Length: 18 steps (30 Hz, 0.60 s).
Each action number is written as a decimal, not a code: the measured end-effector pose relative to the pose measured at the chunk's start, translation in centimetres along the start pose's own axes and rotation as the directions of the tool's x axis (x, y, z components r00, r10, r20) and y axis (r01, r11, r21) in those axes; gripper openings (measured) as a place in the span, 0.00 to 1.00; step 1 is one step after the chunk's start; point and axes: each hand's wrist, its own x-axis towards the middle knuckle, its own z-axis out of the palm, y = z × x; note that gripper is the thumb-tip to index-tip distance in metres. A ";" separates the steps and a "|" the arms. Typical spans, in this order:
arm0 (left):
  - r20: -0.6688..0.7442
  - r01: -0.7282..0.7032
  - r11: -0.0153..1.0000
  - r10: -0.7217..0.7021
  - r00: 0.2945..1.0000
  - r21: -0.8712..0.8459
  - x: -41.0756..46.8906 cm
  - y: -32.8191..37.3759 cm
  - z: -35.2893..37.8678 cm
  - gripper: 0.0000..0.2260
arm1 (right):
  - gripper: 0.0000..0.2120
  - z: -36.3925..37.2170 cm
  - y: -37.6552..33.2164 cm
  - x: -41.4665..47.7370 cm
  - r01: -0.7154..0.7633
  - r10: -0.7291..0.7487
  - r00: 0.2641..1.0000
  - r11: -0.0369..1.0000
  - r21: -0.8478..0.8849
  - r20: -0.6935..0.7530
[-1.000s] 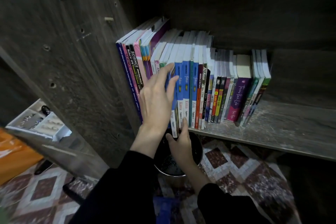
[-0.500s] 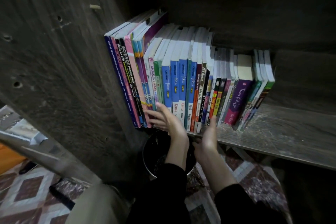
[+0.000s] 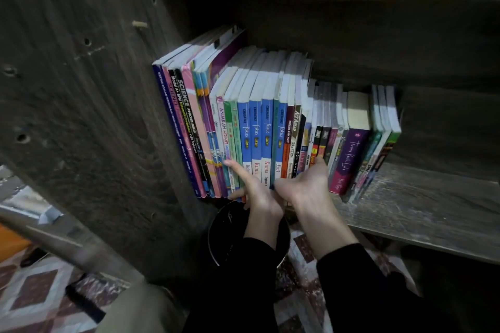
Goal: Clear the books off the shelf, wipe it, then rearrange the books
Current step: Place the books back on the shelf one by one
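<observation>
Our left hand (image 3: 257, 194) and right hand (image 3: 305, 186) cover the feet of the blue books (image 3: 255, 127); we cannot tell their grip. The dark bucket (image 3: 224, 230) hides partly behind a forearm, and the shelf (image 3: 433, 205) runs off the right edge.

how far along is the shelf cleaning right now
Barely started. Done: nothing visible; the books fill the left of the shelf in a standing row. In hand: the left hand and right hand touch the lower spines mid-row, apparently about to pull a bunch. Left: clearing, wiping, rearranging.
</observation>
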 end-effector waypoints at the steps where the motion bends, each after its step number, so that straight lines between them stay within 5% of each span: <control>1: -0.010 -0.002 0.999 0.002 1.000 -0.050 0.0 0.0 0.0 0.50 | 0.38 0.1 0.1 0.0 0.007 -0.007 1.000 1.000 0.022 -0.029; 5: 0.099 -0.031 0.999 0.032 0.995 -0.009 -0.2 0.3 -0.5 0.52 | 0.36 -0.4 0.3 0.1 0.004 -0.006 0.999 0.999 0.040 0.047; 9: 0.185 -0.083 0.989 0.060 0.981 0.121 1.8 0.6 -2.5 0.70 | 0.27 -0.9 0.5 -0.9 0.063 -0.064 0.990 0.998 0.016 0.122; 13: 0.284 -0.185 0.966 0.129 0.950 0.181 1.8 2.0 -3.2 0.58 | 0.27 -0.8 1.6 -1.3 0.058 -0.059 0.986 0.998 0.012 0.156; 18: 0.163 -0.168 0.950 0.128 0.978 0.262 -0.2 2.4 -2.7 0.49 | 0.35 -0.9 2.1 0.4 0.077 -0.074 0.990 0.997 -0.021 0.119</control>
